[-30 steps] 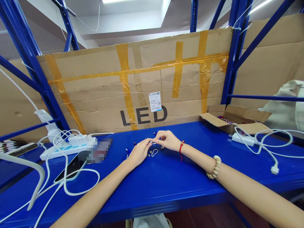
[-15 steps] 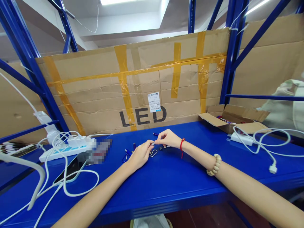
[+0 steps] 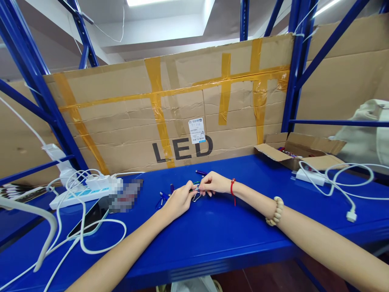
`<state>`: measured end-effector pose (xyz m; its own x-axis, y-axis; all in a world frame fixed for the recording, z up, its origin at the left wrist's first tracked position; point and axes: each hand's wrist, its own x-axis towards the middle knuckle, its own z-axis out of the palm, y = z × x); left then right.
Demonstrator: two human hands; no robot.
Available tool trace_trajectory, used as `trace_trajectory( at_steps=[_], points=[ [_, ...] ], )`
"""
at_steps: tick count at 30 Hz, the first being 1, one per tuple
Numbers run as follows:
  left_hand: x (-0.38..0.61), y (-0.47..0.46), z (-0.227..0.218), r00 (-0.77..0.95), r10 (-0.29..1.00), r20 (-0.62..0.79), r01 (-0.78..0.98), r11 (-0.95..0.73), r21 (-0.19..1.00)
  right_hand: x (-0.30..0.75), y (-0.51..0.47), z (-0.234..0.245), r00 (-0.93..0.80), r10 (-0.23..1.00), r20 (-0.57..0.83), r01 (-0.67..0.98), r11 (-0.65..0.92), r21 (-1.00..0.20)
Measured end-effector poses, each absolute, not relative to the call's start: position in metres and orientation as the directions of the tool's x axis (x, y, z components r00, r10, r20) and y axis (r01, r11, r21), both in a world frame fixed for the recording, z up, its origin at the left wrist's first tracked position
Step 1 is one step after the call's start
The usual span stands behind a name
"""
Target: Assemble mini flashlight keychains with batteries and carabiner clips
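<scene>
My left hand [image 3: 180, 198] is closed in a pinch above the blue tabletop, gripping one side of a small silvery metal piece [image 3: 197, 188]. From the other side, the fingertips of my right hand [image 3: 214, 183] pinch the same piece; its exact kind is too small to tell. Just under the fingers lies a metal snap hook [image 3: 197, 198], partly covered by them. Small blue cylinders with a loop [image 3: 163, 196] rest beside my left hand. Behind my right hand is a slim dark blue cylinder [image 3: 201, 172].
On the left are a white power strip [image 3: 79, 196], tangled white cables [image 3: 105, 220] and a phone [image 3: 91, 217]. An open cardboard box [image 3: 273, 153] and a white adapter [image 3: 310, 177] with its cable stand right. A large cardboard sheet [image 3: 127, 134] walls off the back.
My right hand has come down and slightly nearer, its fingers now lower over the small parts. The left hand stays almost in place, and the snap hook is more covered.
</scene>
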<state>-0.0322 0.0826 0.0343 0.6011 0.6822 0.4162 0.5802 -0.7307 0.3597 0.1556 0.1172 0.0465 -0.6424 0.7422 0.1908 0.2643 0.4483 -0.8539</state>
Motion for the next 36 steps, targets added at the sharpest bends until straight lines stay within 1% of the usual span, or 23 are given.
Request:
trace_trajectory(
  at_steps=[4, 7, 11, 15, 19, 25, 27, 28, 30, 33, 36],
  points=[
    [-0.033, 0.084, 0.031, 0.553, 0.660, 0.509, 0.535, -0.749, 0.392, 0.150, 0.108, 0.051, -0.632, 0.711, 0.307, 0.283, 0.581, -0.763],
    [-0.033, 0.085, 0.028, 0.504, 0.652, 0.566, 0.555, -0.747, 0.367, 0.146, 0.102, 0.054, -0.625, 0.693, 0.360, 0.296, 0.636, -0.712],
    [-0.033, 0.088, 0.025, 0.492, 0.616, 0.615, 0.565, -0.763, 0.313, 0.143, 0.099, 0.054, -0.631, 0.710, 0.314, 0.274, 0.582, -0.766],
    [-0.033, 0.089, 0.026, 0.519, 0.585, 0.624, 0.560, -0.784, 0.269, 0.142, 0.101, 0.051, -0.645, 0.719, 0.261, 0.251, 0.521, -0.816],
    [-0.031, 0.089, 0.028, 0.534, 0.553, 0.639, 0.545, -0.804, 0.239, 0.143, 0.105, 0.048, -0.643, 0.714, 0.275, 0.256, 0.539, -0.802],
    [-0.028, 0.089, 0.030, 0.493, 0.542, 0.680, 0.559, -0.797, 0.229, 0.145, 0.106, 0.049, -0.603, 0.750, 0.271, 0.357, 0.558, -0.750],
    [-0.027, 0.088, 0.032, 0.472, 0.556, 0.684, 0.568, -0.785, 0.247, 0.146, 0.103, 0.053, -0.575, 0.767, 0.286, 0.445, 0.586, -0.677],
    [-0.026, 0.088, 0.032, 0.460, 0.565, 0.685, 0.573, -0.778, 0.257, 0.146, 0.102, 0.056, -0.551, 0.775, 0.310, 0.501, 0.605, -0.619],
    [-0.024, 0.086, 0.034, 0.427, 0.583, 0.692, 0.588, -0.760, 0.277, 0.148, 0.100, 0.061, -0.490, 0.772, 0.405, 0.610, 0.636, -0.473],
    [-0.022, 0.085, 0.036, 0.375, 0.611, 0.697, 0.632, -0.718, 0.291, 0.152, 0.098, 0.068, -0.439, 0.685, 0.581, 0.682, 0.675, -0.281],
    [-0.022, 0.085, 0.036, 0.333, 0.627, 0.704, 0.688, -0.672, 0.274, 0.155, 0.099, 0.069, -0.451, 0.584, 0.675, 0.661, 0.727, -0.188]
  ],
)
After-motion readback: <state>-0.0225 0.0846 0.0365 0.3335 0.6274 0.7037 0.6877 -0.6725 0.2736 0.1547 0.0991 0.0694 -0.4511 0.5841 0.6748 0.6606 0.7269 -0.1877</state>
